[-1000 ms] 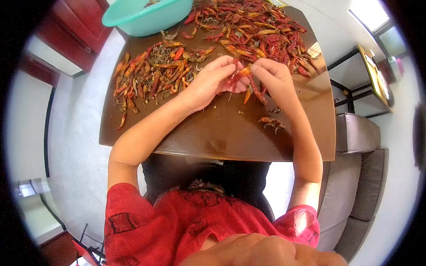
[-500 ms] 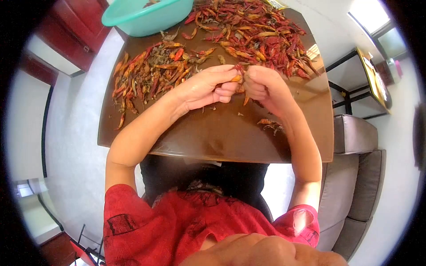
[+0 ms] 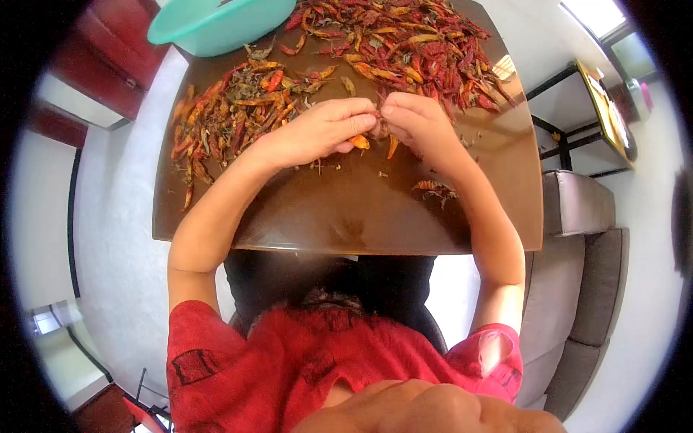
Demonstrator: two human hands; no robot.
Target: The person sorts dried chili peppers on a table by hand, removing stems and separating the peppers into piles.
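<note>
My left hand (image 3: 325, 131) is closed, and an orange dried chili pepper (image 3: 359, 142) sticks out below its fingers. My right hand (image 3: 417, 123) is closed in a pinch, its fingertips close against those of the left. Between the fingertips shows a dark red dried chili pepper (image 3: 376, 124), mostly covered by the fingers. Another orange chili (image 3: 392, 147) lies just below my right hand. To the left of my hands is a pile of orange and brown chilies (image 3: 238, 115). Beyond them spreads a larger, redder pile (image 3: 426, 54).
A turquoise basin (image 3: 216, 30) stands at the back left of the glossy brown table (image 3: 325, 216). A few chilies and stem scraps (image 3: 437, 189) lie near my right forearm. A grey sofa (image 3: 556, 289) is to the right, with a black-framed side table (image 3: 610, 119) behind it.
The fingertips have shifted slightly against each other, and more of the orange chili shows below my left hand. The whole view has moved a little, so the table sits higher.
</note>
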